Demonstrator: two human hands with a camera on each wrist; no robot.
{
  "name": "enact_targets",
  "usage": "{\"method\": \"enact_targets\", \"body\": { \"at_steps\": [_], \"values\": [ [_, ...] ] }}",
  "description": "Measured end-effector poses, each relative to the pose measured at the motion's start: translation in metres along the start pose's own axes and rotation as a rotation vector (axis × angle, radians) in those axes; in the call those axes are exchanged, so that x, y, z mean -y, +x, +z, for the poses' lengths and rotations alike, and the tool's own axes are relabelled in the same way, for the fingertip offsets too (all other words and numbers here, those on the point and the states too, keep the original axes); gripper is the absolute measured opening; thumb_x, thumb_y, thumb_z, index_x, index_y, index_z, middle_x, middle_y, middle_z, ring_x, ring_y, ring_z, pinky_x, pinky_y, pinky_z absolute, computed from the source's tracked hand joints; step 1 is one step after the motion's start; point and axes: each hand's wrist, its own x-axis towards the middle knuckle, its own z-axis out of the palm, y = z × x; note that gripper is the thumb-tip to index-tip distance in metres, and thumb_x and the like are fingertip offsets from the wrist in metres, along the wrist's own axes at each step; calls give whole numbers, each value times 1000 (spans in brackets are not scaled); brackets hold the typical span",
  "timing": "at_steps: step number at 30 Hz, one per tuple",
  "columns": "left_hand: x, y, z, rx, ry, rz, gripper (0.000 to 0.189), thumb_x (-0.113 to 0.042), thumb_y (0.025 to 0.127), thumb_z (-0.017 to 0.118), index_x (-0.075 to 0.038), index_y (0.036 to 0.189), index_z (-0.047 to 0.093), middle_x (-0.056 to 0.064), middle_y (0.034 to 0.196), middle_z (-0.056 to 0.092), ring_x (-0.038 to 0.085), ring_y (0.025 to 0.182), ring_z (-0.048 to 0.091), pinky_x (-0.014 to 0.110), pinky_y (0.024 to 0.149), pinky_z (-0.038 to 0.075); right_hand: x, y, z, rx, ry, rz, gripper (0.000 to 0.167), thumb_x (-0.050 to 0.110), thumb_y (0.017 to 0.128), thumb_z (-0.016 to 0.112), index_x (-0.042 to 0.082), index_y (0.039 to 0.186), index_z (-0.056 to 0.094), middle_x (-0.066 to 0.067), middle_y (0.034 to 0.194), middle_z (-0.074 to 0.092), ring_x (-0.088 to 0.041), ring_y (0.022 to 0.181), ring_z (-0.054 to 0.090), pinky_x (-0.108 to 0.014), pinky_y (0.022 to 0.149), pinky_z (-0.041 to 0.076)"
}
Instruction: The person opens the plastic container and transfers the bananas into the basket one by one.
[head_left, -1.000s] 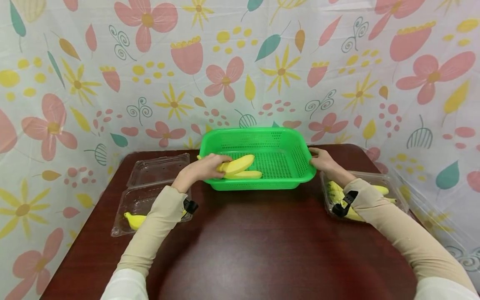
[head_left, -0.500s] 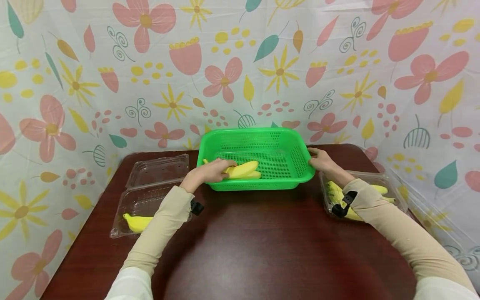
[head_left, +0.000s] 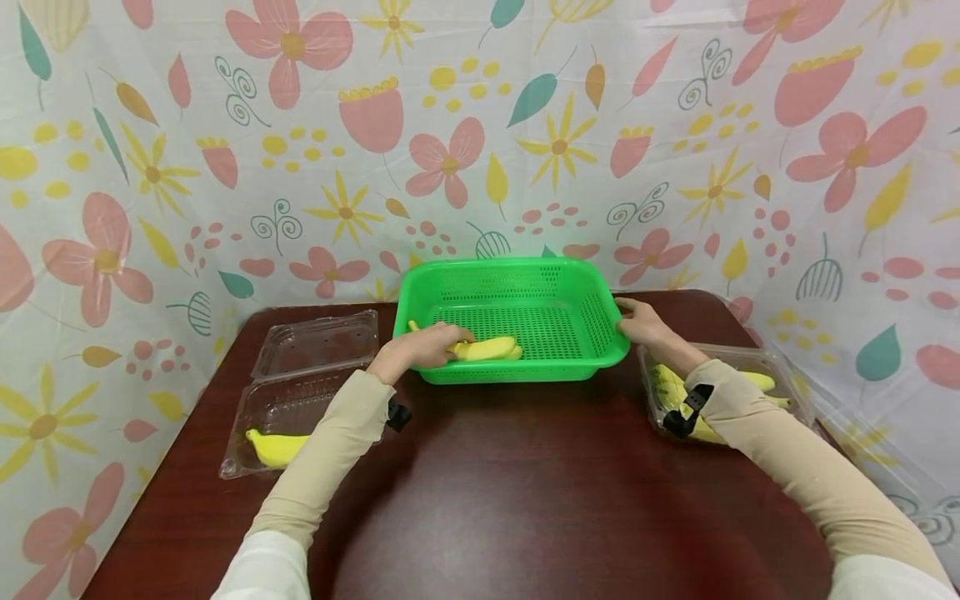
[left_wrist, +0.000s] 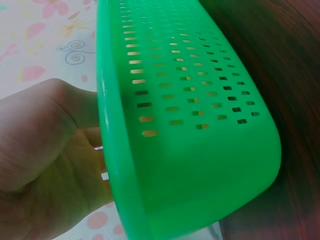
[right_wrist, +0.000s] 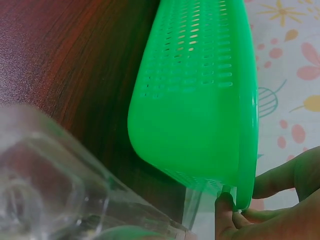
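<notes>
A green perforated plastic basket (head_left: 510, 373) stands at the back middle of the table. My left hand (head_left: 431, 344) reaches over its near-left rim and holds yellow bananas (head_left: 487, 349) low inside it. A stem end pokes out to the left of that hand. In the left wrist view the basket's wall (left_wrist: 210, 165) hides the bananas and the fingertips of the left hand (left_wrist: 55, 155). My right hand (head_left: 647, 325) pinches the basket's right rim, with thumb and fingers on either side of it, as the right wrist view of the hand (right_wrist: 280, 200) shows.
At left, an opened clear plastic box (head_left: 300, 398) contains a yellow banana (head_left: 277, 448), partly behind the left sleeve. Another clear box (head_left: 795, 367) with several bananas (head_left: 756, 380) stands at right, under the right forearm. A flowered curtain (head_left: 480, 150) hangs behind the dark table (head_left: 525, 492).
My left hand has moved slightly right and down with the bananas, which now lie lower in the basket. The right hand keeps its grip on the rim.
</notes>
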Motion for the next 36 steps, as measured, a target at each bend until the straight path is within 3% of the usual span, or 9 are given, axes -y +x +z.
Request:
{"method": "enact_targets", "body": {
  "at_steps": [3,6,13,19,27,33,36],
  "values": [
    [0,0,0,-7,6,6,38,-2,97,54,-5,135,56,11,131,60,27,121,53,40,101,46,0,0,0,3,5,-3,69,-7,88,35,-7,152,10,-41,132,44,-15,73,54,-32,60,39],
    [0,0,-1,-11,6,10,38,-1,96,54,-4,134,57,11,133,59,29,124,52,42,104,44,0,1,1,8,5,-4,70,-7,88,35,-7,152,9,-41,132,44,-15,72,53,-34,60,38],
    [4,4,-2,-23,-19,20,36,1,96,53,-6,131,60,10,132,61,27,123,55,41,106,44,-1,1,2,12,15,-8,68,-6,89,34,-7,152,8,-40,138,39,-35,104,52,-36,66,40],
    [7,4,-7,-39,-76,25,33,0,97,50,-3,128,61,12,128,63,28,119,59,44,108,41,0,0,3,15,19,-7,69,-6,89,34,-7,153,7,-40,141,36,-39,111,50,-35,67,41],
    [9,-4,-6,-61,-93,46,29,-4,99,48,-4,123,65,15,124,65,27,111,62,57,117,21,-1,1,4,18,24,-3,69,-6,90,33,-7,152,5,-40,142,34,-43,117,48,-37,70,41],
    [11,-13,-7,-89,-106,32,31,-5,99,47,-5,124,64,12,127,64,26,115,60,49,114,32,0,0,3,13,11,-7,69,-6,89,33,-7,153,6,-41,140,36,-42,112,51,-34,68,41],
    [12,-19,-9,-106,-106,28,31,-7,100,47,-5,126,63,11,128,64,26,118,59,46,108,40,0,0,3,16,13,-13,69,-6,90,33,-7,153,5,-41,142,34,-45,120,48,-35,70,42]
  ]
}}
